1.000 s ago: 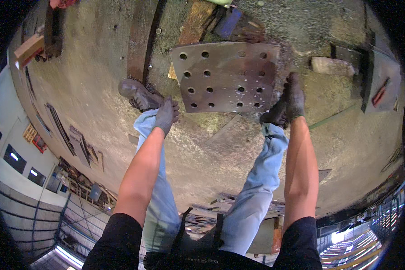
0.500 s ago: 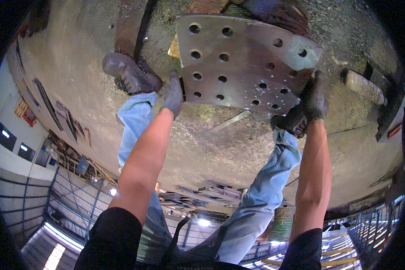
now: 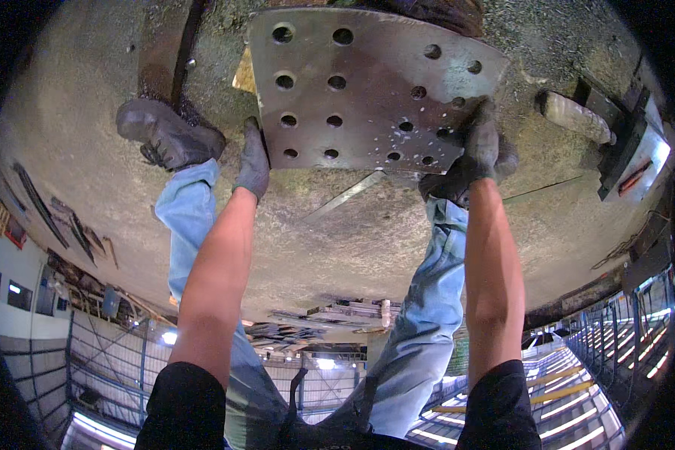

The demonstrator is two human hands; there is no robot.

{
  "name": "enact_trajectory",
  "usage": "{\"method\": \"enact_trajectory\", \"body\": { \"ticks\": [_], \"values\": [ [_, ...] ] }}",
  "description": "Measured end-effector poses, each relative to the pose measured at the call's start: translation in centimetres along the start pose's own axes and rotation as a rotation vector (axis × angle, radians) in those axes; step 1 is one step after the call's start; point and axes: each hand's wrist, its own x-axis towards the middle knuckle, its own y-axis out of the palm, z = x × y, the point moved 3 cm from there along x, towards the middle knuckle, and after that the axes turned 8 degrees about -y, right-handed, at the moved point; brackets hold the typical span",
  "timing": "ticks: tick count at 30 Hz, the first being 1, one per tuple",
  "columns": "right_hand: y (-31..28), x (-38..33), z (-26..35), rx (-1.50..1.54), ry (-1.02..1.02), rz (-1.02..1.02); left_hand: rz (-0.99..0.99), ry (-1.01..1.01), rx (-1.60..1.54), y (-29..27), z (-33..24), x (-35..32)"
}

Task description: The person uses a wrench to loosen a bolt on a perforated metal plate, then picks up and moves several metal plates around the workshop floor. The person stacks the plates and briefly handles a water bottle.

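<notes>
Arms (image 3: 216, 277) are stretched forward; left hand (image 3: 254, 161) and right hand (image 3: 484, 146) are clasped on a plate (image 3: 375, 79), dark, round-holed and white-flecked.

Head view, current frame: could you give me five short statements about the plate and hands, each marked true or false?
1. The left hand is at the left edge of the perforated plate. True.
2. The right hand is bare. False: the right hand wears a dark glove.
3. Light-blue jeans cover the wearer's legs. True.
4. The plate is unbroken. False: round holes run through it.
5. The pale block lies left of the plate. False: the pale block lies to its right.
</notes>
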Motion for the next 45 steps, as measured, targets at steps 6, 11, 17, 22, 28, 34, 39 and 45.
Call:
{"method": "enact_trajectory", "body": {
  "ticks": [6,11,17,22,28,34,39,45],
  "values": [
    [-1.4,-2.7,0.4,0.155,0.031,-0.09,0.097,-0.02,-0.205,3.0,-0.1,0.7],
    [-1.2,-2.5,-0.3,0.002,0.03,-0.08,-0.002,-0.075,-0.19,4.9,-1.2,-2.6],
    [-2.0,-5.1,2.1,0.07,0.002,-0.089,0.056,-0.051,-0.118,3.0,-0.3,-1.9],
    [-2.7,-4.7,1.1,0.234,-0.044,-0.012,0.033,-0.068,-0.103,1.8,0.2,-1.4],
    [-2.7,-4.8,-1.0,0.187,-0.108,-0.005,0.094,-0.001,-0.049,3.5,-0.6,-5.8],
    [-4.0,-5.2,0.4,0.007,-0.193,-0.114,-0.002,0.034,0.043,4.7,-1.7,-9.8],
    [-8.3,-2.5,12.4,-0.118,-0.518,-0.284,-0.078,0.139,0.246,4.3,-2.2,-11.3],
    [-6.4,3.7,20.8,-0.475,-0.739,0.05,-0.127,0.041,-0.119,6.7,-3.8,-11.8]
  ]
}}
